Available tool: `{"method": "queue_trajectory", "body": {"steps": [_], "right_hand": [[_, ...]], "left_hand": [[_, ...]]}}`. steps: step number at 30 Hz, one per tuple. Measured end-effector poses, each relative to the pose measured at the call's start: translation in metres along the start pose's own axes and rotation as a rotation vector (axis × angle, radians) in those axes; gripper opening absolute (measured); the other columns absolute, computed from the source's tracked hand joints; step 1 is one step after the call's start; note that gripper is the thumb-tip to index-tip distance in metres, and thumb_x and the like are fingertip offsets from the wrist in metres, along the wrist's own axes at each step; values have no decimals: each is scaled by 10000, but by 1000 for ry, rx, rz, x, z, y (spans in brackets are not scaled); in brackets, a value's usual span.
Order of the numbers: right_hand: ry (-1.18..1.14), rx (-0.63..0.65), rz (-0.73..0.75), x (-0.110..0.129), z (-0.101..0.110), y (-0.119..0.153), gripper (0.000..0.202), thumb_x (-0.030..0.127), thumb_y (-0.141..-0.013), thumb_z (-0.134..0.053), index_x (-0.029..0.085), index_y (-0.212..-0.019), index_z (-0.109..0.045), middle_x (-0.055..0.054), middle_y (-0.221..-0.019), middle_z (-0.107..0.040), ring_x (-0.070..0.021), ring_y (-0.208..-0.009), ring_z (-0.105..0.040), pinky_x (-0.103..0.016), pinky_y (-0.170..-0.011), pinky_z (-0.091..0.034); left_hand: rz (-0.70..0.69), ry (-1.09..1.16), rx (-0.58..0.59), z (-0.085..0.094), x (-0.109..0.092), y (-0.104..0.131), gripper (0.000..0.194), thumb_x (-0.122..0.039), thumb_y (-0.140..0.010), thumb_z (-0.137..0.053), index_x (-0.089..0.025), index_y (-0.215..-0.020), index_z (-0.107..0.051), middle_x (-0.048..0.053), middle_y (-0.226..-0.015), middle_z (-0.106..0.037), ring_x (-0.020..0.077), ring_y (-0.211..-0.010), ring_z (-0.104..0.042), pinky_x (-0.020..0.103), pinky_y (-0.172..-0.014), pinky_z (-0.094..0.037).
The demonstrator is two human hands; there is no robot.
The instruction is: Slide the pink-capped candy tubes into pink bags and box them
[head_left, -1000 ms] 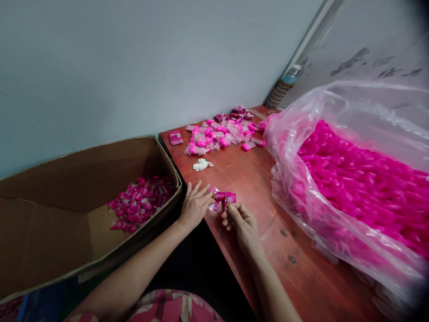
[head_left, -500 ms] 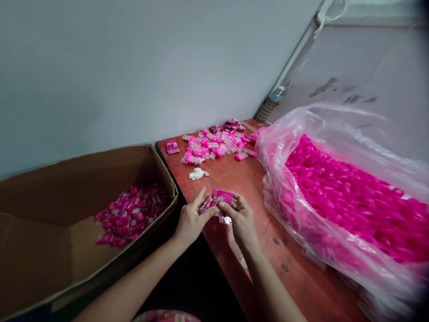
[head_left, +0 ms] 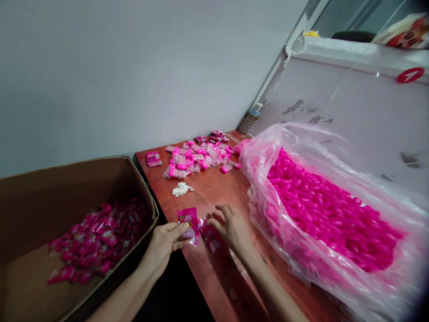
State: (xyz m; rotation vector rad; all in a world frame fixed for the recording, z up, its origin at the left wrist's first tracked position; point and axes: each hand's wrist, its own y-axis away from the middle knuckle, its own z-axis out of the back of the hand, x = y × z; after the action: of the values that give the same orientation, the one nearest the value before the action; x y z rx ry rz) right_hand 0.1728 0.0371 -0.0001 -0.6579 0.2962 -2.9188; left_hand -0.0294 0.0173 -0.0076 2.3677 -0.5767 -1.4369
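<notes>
This looks like a packing workshop: a brown cardboard box (head_left: 67,192) of shiny pink packets (head_left: 97,237), a translucent plastic sack (head_left: 259,167) of bright pink pieces (head_left: 321,210), a reddish-brown worktable (head_left: 228,188).

White crumpled scrap (head_left: 182,189), tissue maybe, lying on bare red-brown desk (head_left: 231,190). Bottle (head_left: 250,119) at desk's far corner: patterned lower half, blue band, pale cap. Plain blue-gray wall (head_left: 117,76) behind. Panel (head_left: 358,96) on the right has dark blotches. Pale ledge (head_left: 348,52) on top, with red round sticker (head_left: 410,75), white mark like a 1. Yellow bit (head_left: 311,33) and cartoon-print item (head_left: 407,35) up there, latter too cropped to identify.
</notes>
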Motion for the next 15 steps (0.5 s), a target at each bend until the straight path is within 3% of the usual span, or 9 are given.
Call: {"method": "queue_trajectory", "body": {"steps": [3,8,11,15], "right_hand": [[277,-22,13,-27,10,-59,278,310,-871,-372,192,-1063,-536,-93,-1020,-605,-209,-946,-538,-307,-791,-420],[385,58,24,-72,12,-153,389,95,-831,-327,111,-1202,-444,-171,-1269,-445,-273,-1145,-401,-385,-867,-366],[380,158,50,-87,9,-181,376,93,-808,-389,125,-1173,-477,-152,-1248,-480,-255,-1148,-410,-371,-898,-345],[319,237,68,-90,8,-182,246,105,-770,-475,101,-994,-578,-177,-1089,-589,-234,-1058,-499,-325,-893,-352]], "left_hand": [[41,80,-7,-1,-2,-4,156,-223,-632,-708,-89,-625,-629,70,-639,-650,133,-585,-615,209,-559,-527],[91,247,-79,2,-8,-11,85,-150,-672,-671,-95,-658,-608,60,-612,-643,125,-534,-612,206,-513,-529],[107,367,-138,4,-12,-14,46,-123,-701,-637,-111,-711,-594,51,-628,-647,137,-563,-629,209,-511,-531],[122,479,-154,2,-17,-16,49,-136,-722,-620,-113,-747,-585,63,-656,-659,164,-628,-648,229,-548,-538]]}}
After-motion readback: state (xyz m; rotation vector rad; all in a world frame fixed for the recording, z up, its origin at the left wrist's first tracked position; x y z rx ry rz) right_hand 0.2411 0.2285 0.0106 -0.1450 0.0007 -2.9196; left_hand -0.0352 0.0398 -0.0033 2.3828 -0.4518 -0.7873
